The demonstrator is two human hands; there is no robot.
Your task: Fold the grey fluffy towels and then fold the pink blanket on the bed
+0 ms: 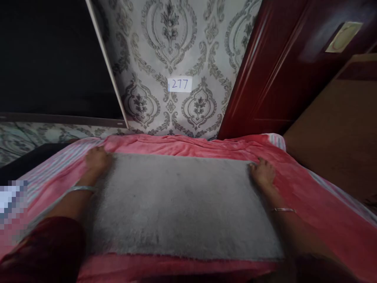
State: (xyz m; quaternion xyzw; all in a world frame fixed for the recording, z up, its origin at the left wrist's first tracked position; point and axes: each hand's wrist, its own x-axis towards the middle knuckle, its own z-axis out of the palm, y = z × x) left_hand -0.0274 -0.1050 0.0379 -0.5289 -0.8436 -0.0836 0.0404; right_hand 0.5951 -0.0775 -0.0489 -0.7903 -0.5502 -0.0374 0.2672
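Note:
A grey, fuzzy cloth [182, 204] lies spread out as a wide rectangle; whether it is a towel or a mat I cannot tell. My left hand [96, 160] is at its far left corner with the fingers curled down onto the edge. At the far right corner, my right hand [263, 172] is closed on the cloth, fingertips bent inward. The far edge runs nearly straight between both hands. Its near edge looks slightly ragged. Both forearms extend along the sides of the cloth, and motion softens their outlines.
Under the cloth is a rumpled pink blanket [312, 212], with striped fabric [53, 169] showing at the sides. Behind stands a patterned wall with a paper label [180, 84] reading 277. A dark screen [55, 59] is at left, a red door [282, 70] and a brown panel [338, 129] at right.

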